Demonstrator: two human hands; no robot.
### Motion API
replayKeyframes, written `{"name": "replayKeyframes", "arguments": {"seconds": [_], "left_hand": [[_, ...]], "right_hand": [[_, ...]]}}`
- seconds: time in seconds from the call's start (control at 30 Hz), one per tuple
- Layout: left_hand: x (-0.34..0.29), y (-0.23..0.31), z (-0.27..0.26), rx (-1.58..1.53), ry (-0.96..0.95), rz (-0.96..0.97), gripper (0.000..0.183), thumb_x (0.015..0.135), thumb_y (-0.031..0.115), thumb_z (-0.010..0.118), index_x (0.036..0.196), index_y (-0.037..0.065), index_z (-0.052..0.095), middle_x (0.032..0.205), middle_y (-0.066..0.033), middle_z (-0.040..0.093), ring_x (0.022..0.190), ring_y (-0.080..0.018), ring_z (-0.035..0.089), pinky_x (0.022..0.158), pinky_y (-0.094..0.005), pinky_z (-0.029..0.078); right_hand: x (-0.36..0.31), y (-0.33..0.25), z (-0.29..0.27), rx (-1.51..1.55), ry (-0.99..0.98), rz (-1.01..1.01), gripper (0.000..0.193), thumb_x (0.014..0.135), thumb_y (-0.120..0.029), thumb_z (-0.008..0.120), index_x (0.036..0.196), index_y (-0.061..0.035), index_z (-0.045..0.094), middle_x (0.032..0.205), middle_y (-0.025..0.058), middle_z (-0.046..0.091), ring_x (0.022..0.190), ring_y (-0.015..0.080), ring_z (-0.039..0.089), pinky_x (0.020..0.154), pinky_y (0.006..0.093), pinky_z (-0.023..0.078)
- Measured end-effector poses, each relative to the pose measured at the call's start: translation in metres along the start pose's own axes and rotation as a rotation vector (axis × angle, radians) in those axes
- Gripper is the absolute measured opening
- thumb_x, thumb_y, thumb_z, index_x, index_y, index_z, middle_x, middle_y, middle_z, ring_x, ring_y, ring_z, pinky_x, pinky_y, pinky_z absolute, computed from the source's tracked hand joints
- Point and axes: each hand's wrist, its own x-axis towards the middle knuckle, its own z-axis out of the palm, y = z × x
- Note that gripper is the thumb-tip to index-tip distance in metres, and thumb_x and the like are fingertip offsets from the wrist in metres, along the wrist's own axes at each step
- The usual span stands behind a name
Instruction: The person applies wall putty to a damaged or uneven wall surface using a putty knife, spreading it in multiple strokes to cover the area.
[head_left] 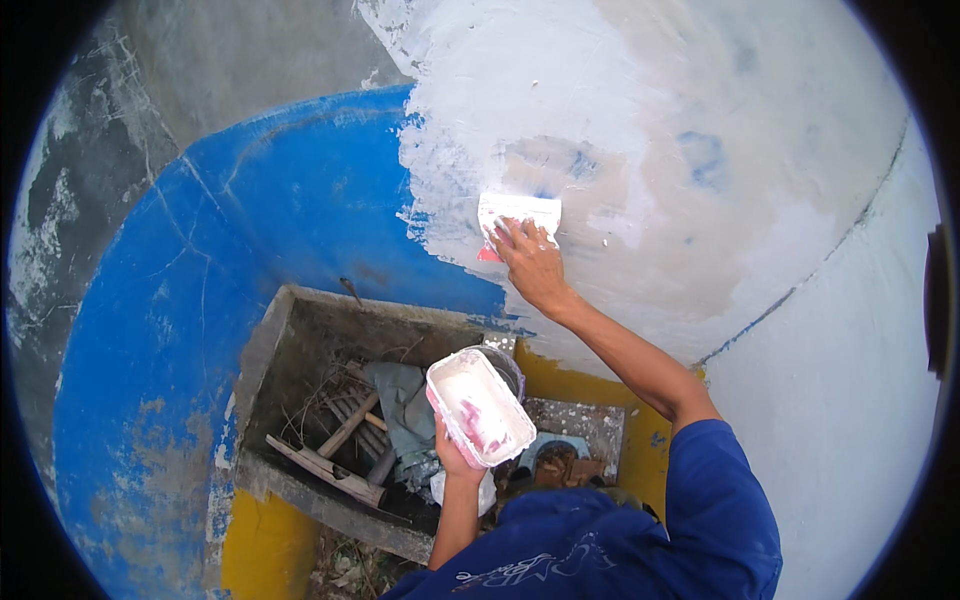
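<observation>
My right hand [533,262] is stretched up against the wall, its fingers closed on a wide scraper [535,208] coated in white putty, with a bit of red at its lower corner. The blade meets the wall [600,110], where white putty covers part of the blue paint. Lower down, my left hand [458,450] grips a rectangular plastic tub [470,395] by its side and underside. White putty smears line the tub, and pinkish patches show at its bottom.
Below the blue wall [300,200] stands a concrete trough [262,350] holding sticks, wood pieces [325,470] and a grey cloth [400,400]. A bucket rim [512,372] shows behind the tub. Beside it lies a round-holed item with brown debris [560,465]. A pale wall curves along the right.
</observation>
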Motion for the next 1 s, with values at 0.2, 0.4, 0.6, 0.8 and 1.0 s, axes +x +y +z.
{"name": "replayKeyframes", "arguments": {"seconds": [0.2, 0.4, 0.6, 0.8, 1.0], "left_hand": [[-0.005, 0.007, -0.006, -0.017, 0.004, 0.046, 0.059, 0.098, 0.049, 0.036, 0.144, 0.012, 0.037, 0.138, -0.0122, 0.048, 0.125, -0.0332, 0.048, 0.105, -0.0541, 0.039], [0.001, -0.001, -0.002, -0.006, -0.008, 0.005, 0.059, 0.098, 0.048, 0.036, 0.144, 0.011, 0.038, 0.138, -0.0123, 0.048, 0.126, -0.0334, 0.048, 0.105, -0.0543, 0.039], [0.000, 0.005, -0.001, -0.004, -0.006, 0.016, 0.060, 0.098, 0.049, 0.037, 0.144, 0.011, 0.038, 0.138, -0.0123, 0.048, 0.126, -0.0332, 0.048, 0.105, -0.0543, 0.039], [0.003, -0.003, -0.005, -0.027, -0.010, -0.024, 0.060, 0.098, 0.049, 0.036, 0.144, 0.011, 0.037, 0.139, -0.0125, 0.047, 0.126, -0.0337, 0.047, 0.105, -0.0544, 0.038], [0.003, -0.009, -0.003, -0.046, -0.016, -0.043, 0.061, 0.098, 0.050, 0.036, 0.144, 0.011, 0.037, 0.139, -0.0130, 0.047, 0.126, -0.0343, 0.047, 0.105, -0.0549, 0.038]], "right_hand": [[0.011, 0.007, -0.032, -0.019, 0.058, 0.045, 0.048, 0.078, -0.005, 0.058, 0.126, -0.0139, 0.061, 0.129, 0.0087, 0.057, 0.107, 0.0306, 0.058, 0.091, 0.0450, 0.049], [-0.053, 0.040, 0.040, -0.073, -0.039, -0.075, 0.050, 0.084, -0.008, 0.053, 0.134, -0.0133, 0.054, 0.133, 0.0082, 0.055, 0.107, 0.0303, 0.060, 0.098, 0.0453, 0.047], [-0.033, 0.010, -0.036, 0.070, 0.010, 0.041, 0.063, 0.067, 0.001, 0.062, 0.126, -0.0189, 0.061, 0.129, 0.0070, 0.056, 0.106, 0.0304, 0.056, 0.089, 0.0427, 0.049], [0.056, 0.072, -0.113, -0.142, 0.384, 0.106, 0.061, 0.060, 0.005, 0.061, 0.118, -0.0161, 0.066, 0.121, 0.0061, 0.059, 0.093, 0.0286, 0.054, 0.075, 0.0391, 0.049], [-0.039, 0.047, -0.023, -0.027, 0.000, 0.050, 0.053, 0.072, 0.001, 0.060, 0.123, -0.0156, 0.063, 0.130, 0.0088, 0.056, 0.110, 0.0366, 0.057, 0.092, 0.0457, 0.047]]}}
